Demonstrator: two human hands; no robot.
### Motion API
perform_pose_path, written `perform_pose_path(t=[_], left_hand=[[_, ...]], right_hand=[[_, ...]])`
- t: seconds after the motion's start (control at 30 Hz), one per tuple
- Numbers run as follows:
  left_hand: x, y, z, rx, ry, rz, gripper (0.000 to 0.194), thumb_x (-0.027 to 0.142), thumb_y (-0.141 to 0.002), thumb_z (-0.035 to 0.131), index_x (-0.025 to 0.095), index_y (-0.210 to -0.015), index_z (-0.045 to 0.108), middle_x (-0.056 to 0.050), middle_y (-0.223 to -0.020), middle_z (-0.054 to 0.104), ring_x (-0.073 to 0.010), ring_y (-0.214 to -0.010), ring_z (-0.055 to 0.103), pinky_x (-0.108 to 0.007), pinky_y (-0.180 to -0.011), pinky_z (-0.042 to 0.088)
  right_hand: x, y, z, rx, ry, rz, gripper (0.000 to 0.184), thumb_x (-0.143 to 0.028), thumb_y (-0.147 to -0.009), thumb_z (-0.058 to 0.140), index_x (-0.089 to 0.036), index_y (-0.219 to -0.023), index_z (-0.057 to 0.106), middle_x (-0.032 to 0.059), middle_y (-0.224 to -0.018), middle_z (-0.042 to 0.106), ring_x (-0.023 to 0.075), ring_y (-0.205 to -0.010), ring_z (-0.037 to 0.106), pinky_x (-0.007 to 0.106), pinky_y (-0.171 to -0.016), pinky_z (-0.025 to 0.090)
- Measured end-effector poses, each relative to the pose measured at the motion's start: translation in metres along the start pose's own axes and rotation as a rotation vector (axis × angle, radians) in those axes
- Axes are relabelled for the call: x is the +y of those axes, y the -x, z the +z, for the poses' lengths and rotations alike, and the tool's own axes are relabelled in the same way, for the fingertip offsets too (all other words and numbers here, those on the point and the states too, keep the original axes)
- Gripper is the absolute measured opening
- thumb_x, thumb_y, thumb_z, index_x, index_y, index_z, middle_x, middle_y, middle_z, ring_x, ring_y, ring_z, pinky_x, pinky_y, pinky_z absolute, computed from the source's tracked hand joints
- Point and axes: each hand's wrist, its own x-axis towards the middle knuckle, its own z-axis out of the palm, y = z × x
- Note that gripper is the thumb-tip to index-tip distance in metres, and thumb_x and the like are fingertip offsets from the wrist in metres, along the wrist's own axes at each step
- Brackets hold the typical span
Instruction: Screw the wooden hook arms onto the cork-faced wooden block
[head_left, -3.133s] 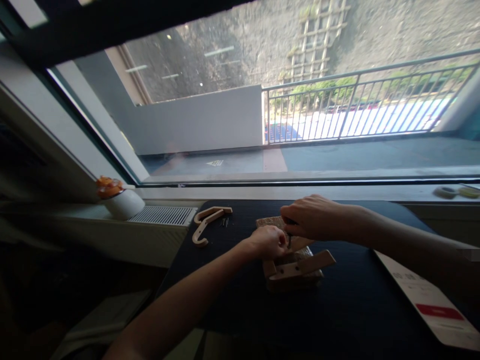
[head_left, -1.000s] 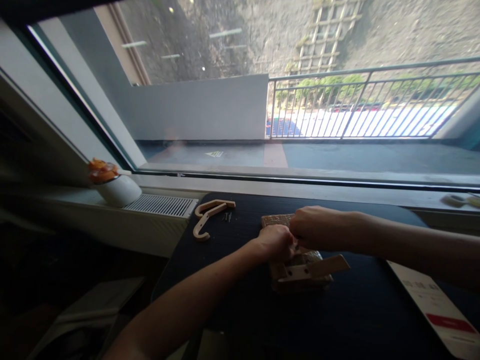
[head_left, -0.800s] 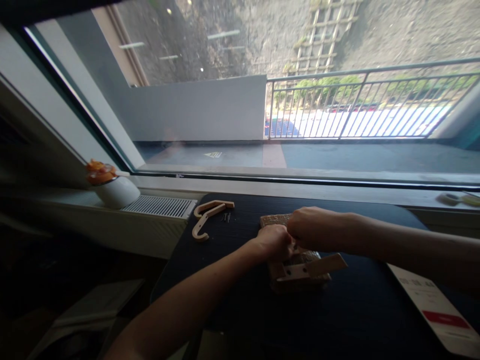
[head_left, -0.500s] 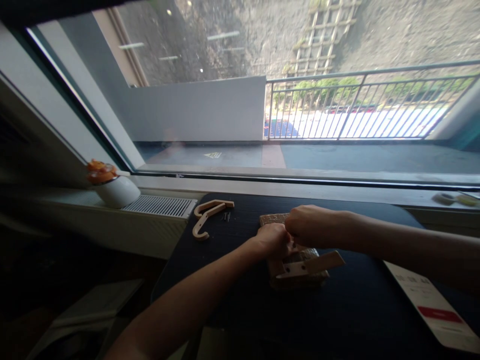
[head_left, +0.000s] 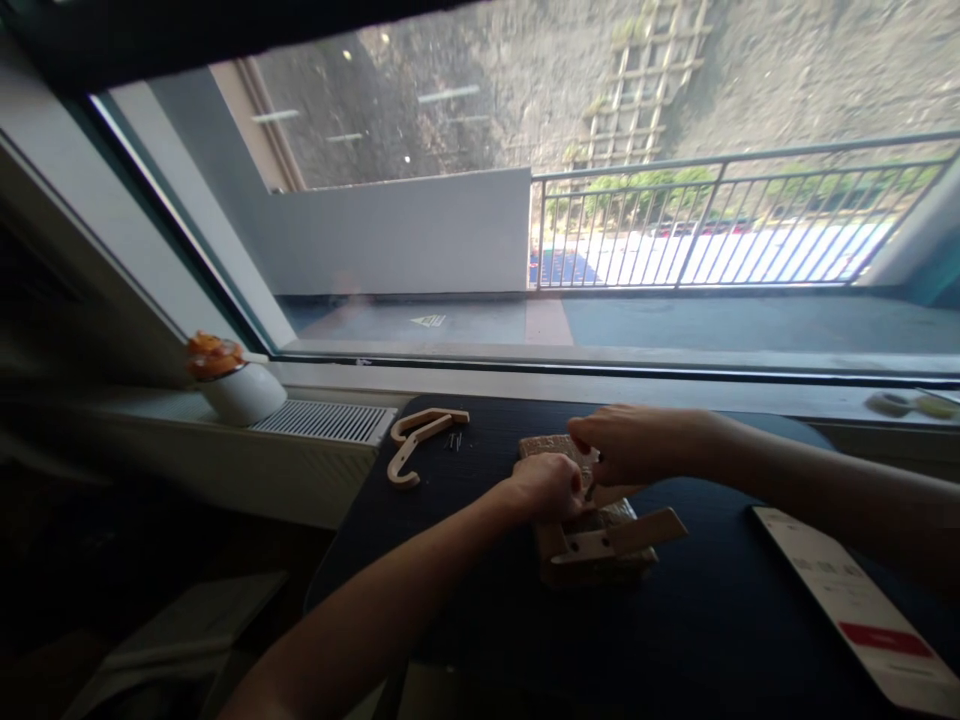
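My left hand (head_left: 551,485) is closed over a wooden piece (head_left: 619,493) lying across a brown, textured, wrapped-looking block (head_left: 541,443). Right above it, my right hand (head_left: 626,447) is curled with its fingers pinched; a small dark bit shows below them, too small to name. Nearer to me, another flat wooden piece (head_left: 645,530) with dark holes rests on the block and sticks out to the right. Farther left on the dark table (head_left: 480,620), two curved wooden hooks (head_left: 424,440) lie beside several small screws or nails (head_left: 454,441).
A phone (head_left: 840,590) with a lit screen lies at the right. Left of the table, a white pot (head_left: 247,395) with orange contents stands by a vent grille (head_left: 326,421). The window sill (head_left: 480,385) runs behind the table, with roll-like items (head_left: 892,403) at its right.
My right hand has lifted slightly off my left hand and turned, opening a gap between them. My left hand stays on the block. The whole view has shifted slightly.
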Motion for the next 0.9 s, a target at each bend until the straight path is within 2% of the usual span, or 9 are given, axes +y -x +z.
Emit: perform_pose_path(t=[0.13,0.23,0.33,0.4,0.5,0.6,0.8,0.9], left_hand=[[0.006,0.000,-0.007,-0.051,-0.005,-0.001,0.024,0.036,-0.069,0.064,0.023,-0.088,0.070,-0.002,-0.090,0.069,-0.0188,-0.080,0.062,-0.024,-0.066,0.046],[0.005,0.001,-0.013,-0.101,0.027,0.022,0.026,0.038,-0.071,0.063,0.021,-0.088,0.070,-0.002,-0.087,0.068,-0.0164,-0.077,0.060,-0.022,-0.062,0.044],[-0.007,0.007,-0.020,-0.129,0.183,0.033,0.032,0.042,-0.079,0.055,0.017,-0.093,0.069,-0.002,-0.084,0.067,-0.0143,-0.074,0.059,-0.021,-0.061,0.042],[-0.019,0.016,-0.024,-0.072,0.335,0.058,0.038,0.044,-0.083,0.052,0.014,-0.101,0.067,-0.004,-0.092,0.066,-0.0150,-0.081,0.059,-0.022,-0.067,0.043],[-0.034,0.030,-0.027,-0.088,0.478,0.017,0.055,0.052,-0.073,0.064,0.014,-0.114,0.061,-0.006,-0.098,0.065,-0.0169,-0.087,0.058,-0.024,-0.072,0.044],[-0.036,0.040,-0.029,-0.125,0.491,0.009,0.065,0.053,-0.068,0.069,0.017,-0.120,0.058,-0.005,-0.097,0.063,-0.0161,-0.084,0.057,-0.025,-0.072,0.043],[-0.028,0.033,-0.025,-0.134,0.438,0.009,0.052,0.052,-0.073,0.064,0.016,-0.111,0.064,-0.004,-0.092,0.063,-0.0150,-0.079,0.056,-0.023,-0.066,0.041],[-0.033,0.028,-0.024,-0.051,0.484,0.021,0.044,0.048,-0.084,0.050,0.013,-0.106,0.065,-0.005,-0.092,0.065,-0.0145,-0.080,0.057,-0.023,-0.068,0.042]], right_hand=[[0.007,0.006,-0.002,0.100,-0.116,-0.035,0.018,-0.018,-0.070,0.054,-0.016,-0.085,0.063,0.0058,-0.084,0.065,0.0180,-0.074,0.056,0.027,-0.060,0.039],[0.012,0.011,0.006,0.209,-0.223,-0.083,0.012,-0.018,-0.072,0.052,-0.018,-0.080,0.061,0.0028,-0.080,0.064,0.0161,-0.070,0.054,0.027,-0.061,0.039],[0.014,0.016,0.019,0.290,-0.286,-0.099,0.010,-0.021,-0.076,0.050,-0.019,-0.078,0.060,0.0024,-0.077,0.063,0.0155,-0.067,0.053,0.027,-0.060,0.038],[0.013,0.017,0.027,0.326,-0.313,-0.102,0.013,-0.022,-0.080,0.048,-0.020,-0.082,0.060,0.0029,-0.079,0.063,0.0155,-0.067,0.054,0.026,-0.058,0.038],[0.009,0.017,0.036,0.364,-0.303,-0.095,0.013,-0.018,-0.082,0.046,-0.019,-0.084,0.059,0.0035,-0.081,0.063,0.0149,-0.065,0.054,0.025,-0.054,0.035],[0.005,0.015,0.039,0.405,-0.277,-0.119,0.013,-0.016,-0.082,0.046,-0.019,-0.083,0.058,0.0033,-0.079,0.062,0.0141,-0.062,0.053,0.025,-0.052,0.033],[0.003,0.012,0.038,0.416,-0.276,-0.095,0.010,-0.017,-0.081,0.048,-0.018,-0.082,0.058,0.0032,-0.078,0.062,0.0138,-0.061,0.052,0.025,-0.051,0.032],[0.003,0.012,0.039,0.441,-0.257,-0.103,0.010,-0.017,-0.081,0.048,-0.019,-0.082,0.058,0.0029,-0.078,0.063,0.0141,-0.062,0.053,0.025,-0.052,0.032]])
